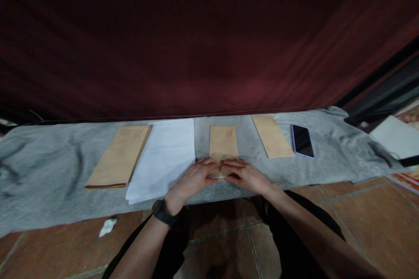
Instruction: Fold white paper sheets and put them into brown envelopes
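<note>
A brown paper envelope (223, 141) with small red print lies upright in front of me on the grey cloth. My left hand (199, 173) grips its near left corner, thumb and fingers closed around the edge. At the near right corner my right hand (244, 174) does the same. Between my thumbs a thin white paper edge (220, 177) shows across the envelope's near end; how far it reaches inside is hidden. Left of my hands lie white paper sheets (166, 154), with a stack of brown envelopes (119, 157) beyond them. A single envelope (273, 136) lies to the right.
A phone in a purple case (303, 141) lies right of the single envelope. The grey cloth (49, 170) covers a long, narrow surface before a dark red curtain (209, 61). A crumpled white tissue (108, 226) lies on the tiled floor (65, 248).
</note>
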A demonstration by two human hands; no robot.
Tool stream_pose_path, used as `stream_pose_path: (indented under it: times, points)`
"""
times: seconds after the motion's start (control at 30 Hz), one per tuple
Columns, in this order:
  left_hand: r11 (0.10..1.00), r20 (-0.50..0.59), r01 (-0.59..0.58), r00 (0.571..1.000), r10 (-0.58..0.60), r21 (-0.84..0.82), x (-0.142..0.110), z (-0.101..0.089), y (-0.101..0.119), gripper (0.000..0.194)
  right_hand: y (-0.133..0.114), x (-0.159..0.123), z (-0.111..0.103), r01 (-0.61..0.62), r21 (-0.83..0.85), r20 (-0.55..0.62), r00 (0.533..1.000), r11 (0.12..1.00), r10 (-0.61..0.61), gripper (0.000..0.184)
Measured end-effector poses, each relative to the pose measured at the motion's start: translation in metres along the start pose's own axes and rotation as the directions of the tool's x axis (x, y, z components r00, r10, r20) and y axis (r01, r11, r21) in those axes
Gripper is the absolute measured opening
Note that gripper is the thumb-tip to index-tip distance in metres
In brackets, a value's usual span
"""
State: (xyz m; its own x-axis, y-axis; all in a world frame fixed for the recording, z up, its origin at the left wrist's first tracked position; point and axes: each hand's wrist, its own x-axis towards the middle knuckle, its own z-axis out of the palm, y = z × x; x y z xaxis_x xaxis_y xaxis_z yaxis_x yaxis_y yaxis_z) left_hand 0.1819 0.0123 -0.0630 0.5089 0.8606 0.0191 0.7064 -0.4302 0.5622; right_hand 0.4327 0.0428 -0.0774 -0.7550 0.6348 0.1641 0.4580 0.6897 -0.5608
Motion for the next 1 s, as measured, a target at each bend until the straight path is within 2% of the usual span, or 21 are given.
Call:
stream_pose_path:
  times: [0.2, 0.33, 0.6, 1.0]
  points:
    - [1.000, 0.036, 0.028, 0.999, -0.028, 0.010, 0.003, -0.004, 0.007, 0.032, -0.002, -0.001, -0.003, 0.040, -0.119, 0.036, 0.999, 0.992, -0.036, 0.037]
    - [0.999, 0.038, 0.022, 0.999, -0.023, 0.045, 0.004, -0.006, 0.011, 0.036, -0.002, -0.001, -0.002, 0.048, -0.162, 0.060, 0.997, 0.986, -0.039, 0.034]
    - [0.991, 0.060, -0.047, 0.997, 0.040, 0.121, 0.001, -0.005, 0.011, 0.043, -0.004, 0.001, -0.006, 0.060, -0.154, 0.069, 0.996, 0.986, -0.050, 0.033]
    - [0.986, 0.052, -0.061, 0.997, 0.054, 0.156, -0.002, -0.002, 0.011, 0.040, -0.003, 0.001, -0.005, 0.085, -0.184, 0.067, 0.995, 0.979, -0.074, 0.029]
